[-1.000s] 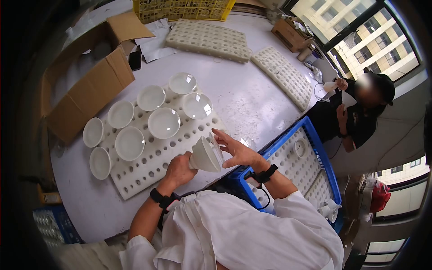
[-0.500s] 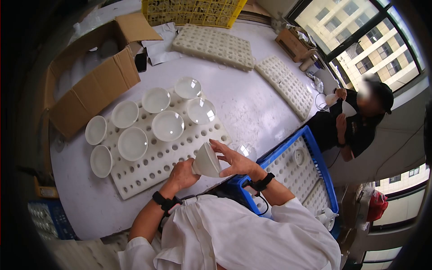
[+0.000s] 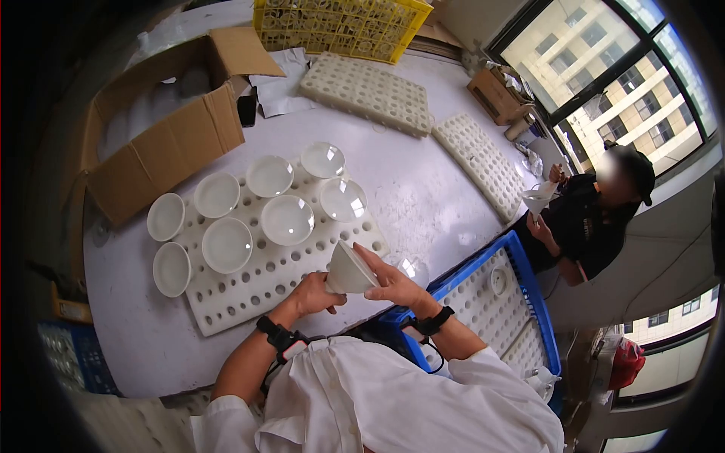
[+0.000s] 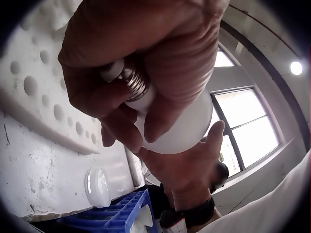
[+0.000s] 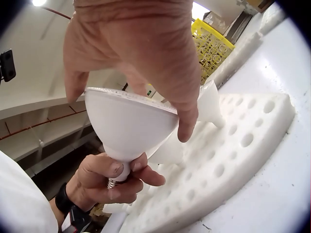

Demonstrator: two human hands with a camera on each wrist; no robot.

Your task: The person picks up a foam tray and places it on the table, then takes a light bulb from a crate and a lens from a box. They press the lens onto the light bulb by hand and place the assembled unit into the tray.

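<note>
My left hand [image 3: 307, 295] grips a white cone-shaped lamp [image 3: 348, 272] by its narrow neck; the left wrist view shows the metal screw base [image 4: 135, 83] between the fingers. Over the wide end of the lamp [image 5: 129, 124], my right hand [image 5: 133, 48] spreads its fingers and thumb around the rim. The thumb touches or nearly touches the edge. In the head view the right hand [image 3: 396, 285] is on the lamp's right side. Several similar lamps stand face up in the white foam board [image 3: 260, 283] on the table, left of the hands.
A clear round cover [image 3: 408, 267] lies at the table edge by the blue crate [image 3: 529, 264]. An open cardboard box [image 3: 166, 143] is at left, with foam boards [image 3: 370, 90] and a yellow crate [image 3: 340, 30] at the back. Another person [image 3: 596, 219] sits at right.
The lamp's wide face, with a clear cover seen apart from it earlier, now has my right hand against its rim. The person at right has lowered a lamp. The head view has shifted.
</note>
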